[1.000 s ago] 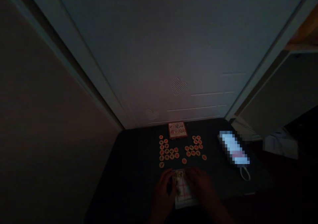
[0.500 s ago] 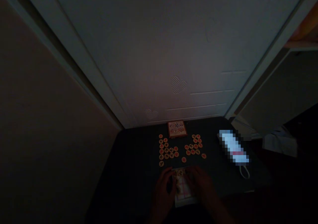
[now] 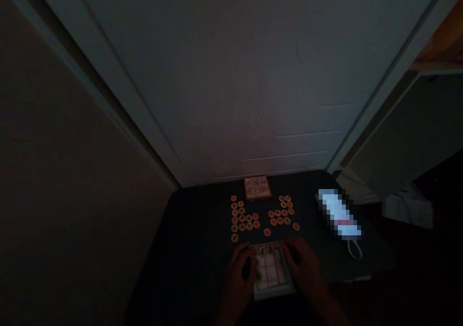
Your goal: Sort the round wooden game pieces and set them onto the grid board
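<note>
A shallow pale box [image 3: 274,294] lies near the front of the dark table. Inside it is a white sheet with pink grid lines [image 3: 269,268]. Round chess pieces [image 3: 261,251] with dark characters sit along the box's far end, and others show at its left side by my thumb. My left hand [image 3: 238,273] is curled round the left edge of the box. At the far right corner, my right hand [image 3: 303,265] has its bent fingers on the rim. Dim light hides the fingertips' exact contact.
Several round chess pieces [image 3: 242,219] lie in a left group, with another group of pieces [image 3: 280,213] to the right. A decorated square lid [image 3: 257,187] rests by the white panel [image 3: 231,99]. A lit phone [image 3: 340,215] with a loop strap [image 3: 355,250] is at right.
My right hand has moved right, from over the sheet to the box's right rim, uncovering more of the grid and the far-end pieces. My left hand stays almost in place.
</note>
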{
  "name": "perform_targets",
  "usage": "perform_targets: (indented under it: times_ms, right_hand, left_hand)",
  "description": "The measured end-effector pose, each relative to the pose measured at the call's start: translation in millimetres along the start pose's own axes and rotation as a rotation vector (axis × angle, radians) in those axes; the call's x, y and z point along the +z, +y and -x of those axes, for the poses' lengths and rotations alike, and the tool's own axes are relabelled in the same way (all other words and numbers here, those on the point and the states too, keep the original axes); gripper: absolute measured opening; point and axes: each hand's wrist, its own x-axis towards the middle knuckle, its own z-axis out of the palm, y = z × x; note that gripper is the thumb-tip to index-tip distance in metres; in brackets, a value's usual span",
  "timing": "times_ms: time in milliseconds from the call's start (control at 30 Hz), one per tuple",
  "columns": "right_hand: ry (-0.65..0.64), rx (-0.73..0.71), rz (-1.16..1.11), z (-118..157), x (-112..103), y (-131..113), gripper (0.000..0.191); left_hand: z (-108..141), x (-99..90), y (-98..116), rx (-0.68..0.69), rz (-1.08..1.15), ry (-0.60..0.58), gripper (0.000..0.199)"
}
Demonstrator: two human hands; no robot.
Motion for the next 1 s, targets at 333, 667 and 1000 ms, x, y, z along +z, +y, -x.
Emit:
perform_targets:
  times_ms: [333, 667, 1000]
  right_hand:
    - [-0.012, 0.097, -0.114, -6.8, -9.4, 24.7, 0.03]
    - [-0.096, 0.041, -0.057, -0.3, -0.1, 32.2, 0.028]
    - [-0.081, 0.09, -0.06, 0.7, 3.0, 33.7, 0.029]
  left_hand:
    - [-0.7, 2.2, -2.0, -0.016, 0.002, 0.001, 0.026]
    - [-2.0, 3.6, -5.8, -0.03, -0.009, 0.031, 0.027]
    - [-2.2, 4.1, -8.2, -0.057, 0.016, 0.022, 0.028]
